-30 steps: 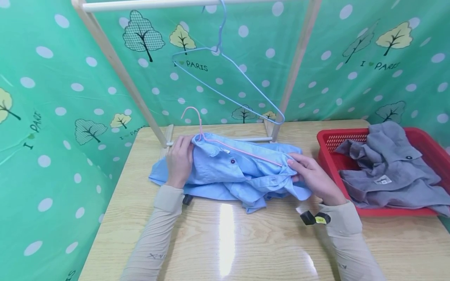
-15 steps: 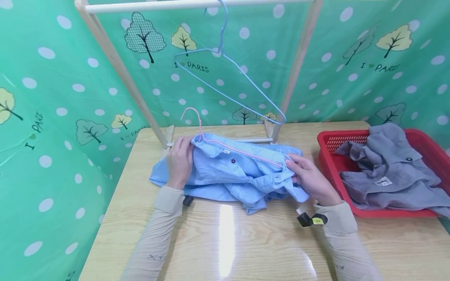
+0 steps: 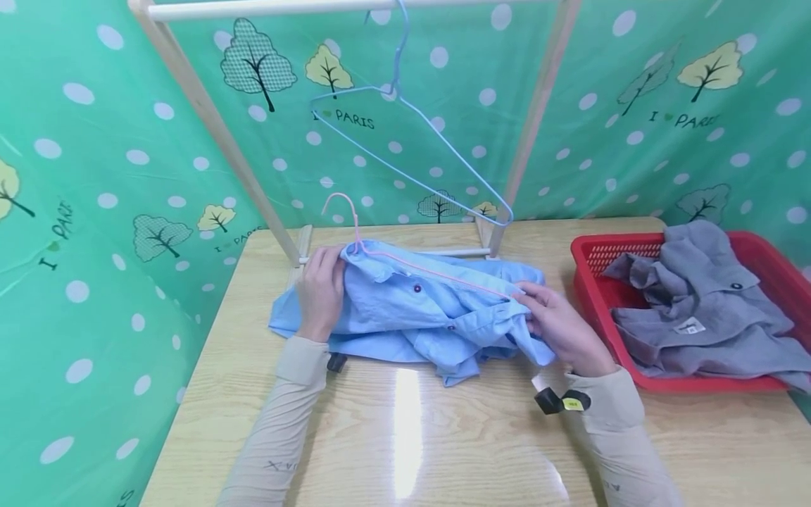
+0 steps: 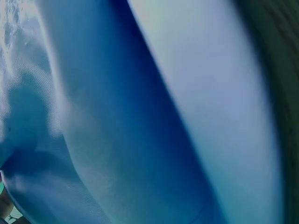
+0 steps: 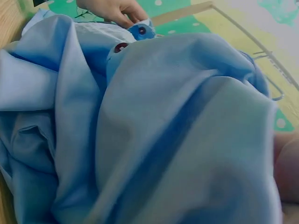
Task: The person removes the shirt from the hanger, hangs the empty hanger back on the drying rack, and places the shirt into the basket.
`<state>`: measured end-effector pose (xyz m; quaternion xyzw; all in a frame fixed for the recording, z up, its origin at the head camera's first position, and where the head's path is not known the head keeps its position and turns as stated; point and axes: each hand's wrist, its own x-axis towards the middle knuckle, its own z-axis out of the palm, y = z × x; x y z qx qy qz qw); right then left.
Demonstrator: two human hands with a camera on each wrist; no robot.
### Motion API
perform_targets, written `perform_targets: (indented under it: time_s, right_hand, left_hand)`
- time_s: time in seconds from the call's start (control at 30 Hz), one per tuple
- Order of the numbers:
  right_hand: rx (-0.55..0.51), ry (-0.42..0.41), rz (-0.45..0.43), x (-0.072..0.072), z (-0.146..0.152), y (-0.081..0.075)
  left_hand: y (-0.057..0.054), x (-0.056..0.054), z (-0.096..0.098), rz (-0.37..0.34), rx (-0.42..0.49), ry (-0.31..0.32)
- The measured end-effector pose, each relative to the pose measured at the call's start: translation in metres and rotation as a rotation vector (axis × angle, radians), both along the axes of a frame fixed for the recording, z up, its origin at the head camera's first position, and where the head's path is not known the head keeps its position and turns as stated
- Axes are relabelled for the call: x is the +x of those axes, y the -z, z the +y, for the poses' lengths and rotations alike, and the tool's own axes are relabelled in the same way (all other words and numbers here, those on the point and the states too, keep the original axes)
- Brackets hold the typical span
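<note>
On the table, a blue shirt lay rumpled in front of the rack. A pink hanger sat at its neck, the hook standing clear above the cloth and curving to the left, its wire slanting down along the shirt toward the right. The left hand gripped the shirt just beside the neck of the hanger. Well apart from it, the right hand pinched the cloth at the wire's right end, thumb on top; whether it had hold of the wire as well, I could not tell. A dark button showed between the hands. The left wrist view was filled with blurred pale cloth, and the right wrist view mostly with folds.

Above, a blue hanger hung bare from the rack's top bar. To the right stood a red basket with a gray garment inside, part of it draped over the near right rim. A green backdrop with trees and white spots hung behind.
</note>
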<state>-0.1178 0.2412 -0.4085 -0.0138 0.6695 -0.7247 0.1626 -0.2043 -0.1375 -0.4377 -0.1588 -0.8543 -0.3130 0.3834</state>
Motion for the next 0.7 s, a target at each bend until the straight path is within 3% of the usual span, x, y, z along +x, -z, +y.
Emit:
perform_targets:
  time_s: [0.2,0.43,0.7]
  right_hand:
    - [0.046,-0.053,0.052,0.004,0.009,-0.011]
    - [0.290,-0.057,0.116,0.004,0.020,-0.020]
    - [0.327,-0.110,0.156,0.004,0.025,-0.016]
  left_hand:
    - [-0.002,-0.002,-0.001,-0.002,-0.003,0.004]
    - [-0.004,-0.002,-0.001,0.004,0.002,0.006]
    - [-0.003,-0.001,-0.001,0.007,0.011,0.000]
